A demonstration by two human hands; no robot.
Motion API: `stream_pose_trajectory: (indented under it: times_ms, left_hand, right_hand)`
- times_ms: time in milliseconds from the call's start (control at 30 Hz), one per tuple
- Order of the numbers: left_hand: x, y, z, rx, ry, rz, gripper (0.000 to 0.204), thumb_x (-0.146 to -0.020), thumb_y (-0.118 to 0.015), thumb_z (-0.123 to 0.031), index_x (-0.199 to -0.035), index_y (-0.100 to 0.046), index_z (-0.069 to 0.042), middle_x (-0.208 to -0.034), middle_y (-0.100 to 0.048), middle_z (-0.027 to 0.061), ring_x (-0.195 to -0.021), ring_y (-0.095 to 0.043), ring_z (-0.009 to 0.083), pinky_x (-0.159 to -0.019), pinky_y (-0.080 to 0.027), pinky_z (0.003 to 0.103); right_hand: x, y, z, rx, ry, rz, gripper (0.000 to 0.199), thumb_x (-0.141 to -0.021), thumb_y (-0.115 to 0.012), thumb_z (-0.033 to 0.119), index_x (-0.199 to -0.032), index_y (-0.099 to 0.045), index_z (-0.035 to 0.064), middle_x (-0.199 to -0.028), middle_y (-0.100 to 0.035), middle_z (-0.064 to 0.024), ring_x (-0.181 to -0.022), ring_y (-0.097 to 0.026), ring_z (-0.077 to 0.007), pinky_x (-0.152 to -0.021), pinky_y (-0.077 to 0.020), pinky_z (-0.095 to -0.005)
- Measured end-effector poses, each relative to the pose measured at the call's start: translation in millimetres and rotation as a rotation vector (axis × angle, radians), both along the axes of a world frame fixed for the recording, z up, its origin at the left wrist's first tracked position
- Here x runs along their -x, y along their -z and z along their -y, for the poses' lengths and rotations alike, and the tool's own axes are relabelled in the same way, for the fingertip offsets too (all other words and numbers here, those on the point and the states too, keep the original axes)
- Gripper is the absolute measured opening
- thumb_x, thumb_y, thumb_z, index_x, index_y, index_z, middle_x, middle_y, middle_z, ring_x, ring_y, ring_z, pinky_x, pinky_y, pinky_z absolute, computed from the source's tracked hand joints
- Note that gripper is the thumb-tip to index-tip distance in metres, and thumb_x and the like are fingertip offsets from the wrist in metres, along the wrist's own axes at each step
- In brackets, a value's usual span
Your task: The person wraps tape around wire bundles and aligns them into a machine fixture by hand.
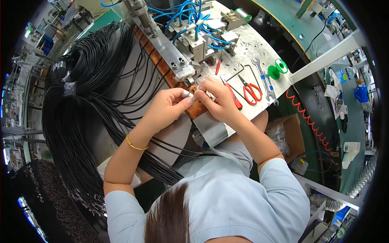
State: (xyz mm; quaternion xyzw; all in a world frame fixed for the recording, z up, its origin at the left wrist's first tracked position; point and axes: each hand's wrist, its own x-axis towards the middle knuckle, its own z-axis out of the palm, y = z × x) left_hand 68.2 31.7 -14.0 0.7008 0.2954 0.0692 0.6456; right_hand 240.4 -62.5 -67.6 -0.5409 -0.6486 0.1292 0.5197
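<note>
Both hands meet at the front end of a bench machine, over an orange-brown strip on the worktop. My left hand is closed in a pinch, with something whitish at its index fingertip. Close against it, my right hand pinches too, thumb against fingers. What lies between the fingertips is too small to make out. Just beyond them stands the machine's metal head. Black cables run from a thick bundle on the left toward the strip, and some pass under my left forearm.
A large tied bundle of black cables hangs at the left. Red-handled scissors, a red cutter, hex keys, wrenches and a green spool lie right. Blue air tubes crowd the machine. A cardboard box stands lower right.
</note>
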Motion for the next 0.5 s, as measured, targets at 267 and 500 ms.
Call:
stream_pose_trajectory:
  times_ms: [267, 500]
  left_hand:
    - [-3, 14, 4, 0.003, -0.034, 0.205, 0.012, -0.093, -0.060, -0.012, -0.097, -0.062, 0.000, -0.081, -0.060, -0.0050, -0.068, -0.050, 0.0009, -0.060, -0.041, 0.017]
    - [1, 16, -5, -0.304, -0.109, 0.034, 0.013, -0.092, -0.061, -0.011, -0.098, -0.062, 0.000, -0.081, -0.060, -0.0042, -0.067, -0.050, 0.0015, -0.062, -0.042, 0.017]
  right_hand:
    - [3, -5, 3, 0.157, -0.102, -0.312, 0.025, -0.098, -0.050, 0.022, -0.086, -0.056, 0.0003, -0.076, -0.052, -0.0049, -0.078, -0.050, -0.0129, -0.073, -0.0402, -0.0278]
    - [-15, 19, 0, 0.338, 0.081, -0.219, 0.022, -0.096, -0.053, 0.022, -0.090, -0.055, 0.0008, -0.077, -0.053, -0.0048, -0.075, -0.049, -0.0125, -0.070, -0.0415, -0.0277]
